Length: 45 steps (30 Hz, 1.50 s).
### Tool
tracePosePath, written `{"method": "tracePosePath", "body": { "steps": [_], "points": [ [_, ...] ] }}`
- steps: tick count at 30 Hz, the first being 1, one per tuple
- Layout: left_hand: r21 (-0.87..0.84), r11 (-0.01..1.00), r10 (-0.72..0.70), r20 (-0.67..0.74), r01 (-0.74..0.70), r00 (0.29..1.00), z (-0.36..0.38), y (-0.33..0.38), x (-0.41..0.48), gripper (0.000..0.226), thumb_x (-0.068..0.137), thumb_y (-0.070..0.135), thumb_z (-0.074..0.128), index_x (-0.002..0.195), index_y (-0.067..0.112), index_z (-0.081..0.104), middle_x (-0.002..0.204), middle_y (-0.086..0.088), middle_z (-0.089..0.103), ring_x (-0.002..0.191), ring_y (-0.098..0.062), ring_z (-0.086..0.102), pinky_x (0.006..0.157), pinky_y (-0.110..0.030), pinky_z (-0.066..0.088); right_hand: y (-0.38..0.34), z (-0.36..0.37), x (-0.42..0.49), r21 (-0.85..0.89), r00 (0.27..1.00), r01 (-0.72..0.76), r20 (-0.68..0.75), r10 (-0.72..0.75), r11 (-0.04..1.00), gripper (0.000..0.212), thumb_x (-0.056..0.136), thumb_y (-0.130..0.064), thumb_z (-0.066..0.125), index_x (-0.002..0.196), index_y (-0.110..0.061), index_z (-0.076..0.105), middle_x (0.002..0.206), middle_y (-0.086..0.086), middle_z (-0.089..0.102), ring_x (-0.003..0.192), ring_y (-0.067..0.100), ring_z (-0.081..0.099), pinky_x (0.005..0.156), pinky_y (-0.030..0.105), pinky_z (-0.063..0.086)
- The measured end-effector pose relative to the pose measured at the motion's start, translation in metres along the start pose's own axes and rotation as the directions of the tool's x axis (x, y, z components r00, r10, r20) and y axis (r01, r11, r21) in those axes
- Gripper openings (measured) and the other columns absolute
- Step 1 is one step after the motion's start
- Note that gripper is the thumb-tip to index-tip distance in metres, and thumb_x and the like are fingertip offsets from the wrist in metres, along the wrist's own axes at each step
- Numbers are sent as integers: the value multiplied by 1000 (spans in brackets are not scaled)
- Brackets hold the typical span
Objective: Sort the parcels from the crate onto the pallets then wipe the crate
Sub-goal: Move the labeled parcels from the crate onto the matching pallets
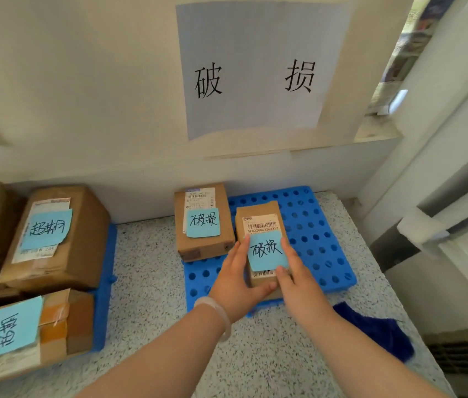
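Observation:
A small brown parcel (259,218) with a blue handwritten note sits on the blue perforated pallet (317,237). My left hand (234,278) holds its left side with the thumb under the near end. My right hand (294,272) holds its right side, thumb on the top. A second brown parcel (202,245) with a similar blue note lies just left of it at the pallet's back left corner. The crate is out of view.
A paper sign (255,70) with two characters hangs on the wall above the pallet. Another blue pallet (106,285) at the left carries several larger noted parcels (60,239). A dark blue cloth (379,328) lies on the speckled floor (149,268) at the right.

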<state>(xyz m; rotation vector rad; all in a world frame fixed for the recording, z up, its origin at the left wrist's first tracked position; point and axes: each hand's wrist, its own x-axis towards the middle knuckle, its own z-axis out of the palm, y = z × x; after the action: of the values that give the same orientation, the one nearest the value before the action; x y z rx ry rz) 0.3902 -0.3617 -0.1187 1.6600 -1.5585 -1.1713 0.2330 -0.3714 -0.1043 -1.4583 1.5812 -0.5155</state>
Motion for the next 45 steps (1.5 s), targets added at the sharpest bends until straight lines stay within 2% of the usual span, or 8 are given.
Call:
{"method": "tracePosePath", "body": {
  "steps": [6, 8, 11, 15, 22, 27, 35, 45],
  "points": [
    [-2, 1000, -20, -18, 20, 1000, -8, 2, 10, 100, 82, 46, 73, 148, 51, -3, 162, 11, 7, 148, -7, 7, 120, -33, 21, -11, -3, 17, -36, 998, 49, 46, -47, 998, 57, 104, -38, 35, 147, -59, 4, 137, -6, 37, 110, 3, 47, 88, 26, 45],
    [57, 998, 0, -34, 2, 999, -9, 4, 4, 98, 84, 46, 70, 152, 44, -1, 163, 11, -2, 149, -8, 2, 121, -34, 18, -12, -3, 14, -71, 997, 73, 25, -72, 995, 58, 104, -40, 37, 148, -57, 4, 150, -6, 25, 126, 9, 40, 92, 25, 43],
    [223, 969, 120, -57, -104, 991, -7, 6, -15, 91, 88, 49, 64, 153, 37, 0, 159, 19, -15, 145, 0, -4, 120, -25, 11, -6, -4, -1, -226, 985, 138, -67, -156, 964, 60, 101, -43, 41, 148, -55, 7, 162, -11, 0, 147, 13, 11, 113, 40, 31],
    [354, 903, 266, -15, -244, 964, 3, -3, -44, 77, 89, 63, 36, 150, 39, -5, 157, 25, -20, 146, 2, -11, 119, -24, 6, 17, 3, -28, -432, 936, 294, -52, -348, 853, 69, 97, -43, 48, 151, -46, 5, 161, -19, -10, 146, 1, -4, 118, 33, 20],
    [528, 830, 160, 82, -179, 984, 1, -6, -49, 77, 83, 72, 10, 147, 39, -17, 152, 25, -31, 140, 0, -31, 120, -33, -9, 23, 8, -33, -623, 937, 327, 114, -331, 710, 85, 83, -69, 17, 151, -33, -19, 151, -20, -39, 142, 3, -31, 115, 29, -11],
    [645, 755, 89, 78, -118, 993, -15, 5, -24, 86, 79, 80, -5, 153, 37, -8, 155, 22, -27, 144, -9, -28, 120, -46, -11, 10, -2, -10, -574, 929, 363, 162, -332, 734, 95, 69, -90, -7, 149, -41, -18, 151, -23, -38, 140, -1, -33, 113, 26, -16],
    [701, 712, 56, 5, -43, 998, -28, 9, 10, 85, 78, 76, -8, 154, 37, -9, 158, 19, -24, 145, -12, -26, 118, -49, -16, -7, -4, 35, -616, 899, 430, 227, -374, 660, 91, 92, -59, 47, 146, -41, -24, 147, -21, -45, 140, 2, -34, 115, 28, -15],
    [683, 730, 21, 12, -23, 1000, -38, 11, 22, 89, 73, 77, -6, 154, 39, -9, 158, 19, -24, 147, -12, -21, 119, -49, -11, -9, 0, 50, -617, 893, 435, 206, -399, 655, 95, 85, -64, 48, 151, -41, -16, 155, -16, -34, 147, 9, -22, 121, 37, -7]
  ]
}}
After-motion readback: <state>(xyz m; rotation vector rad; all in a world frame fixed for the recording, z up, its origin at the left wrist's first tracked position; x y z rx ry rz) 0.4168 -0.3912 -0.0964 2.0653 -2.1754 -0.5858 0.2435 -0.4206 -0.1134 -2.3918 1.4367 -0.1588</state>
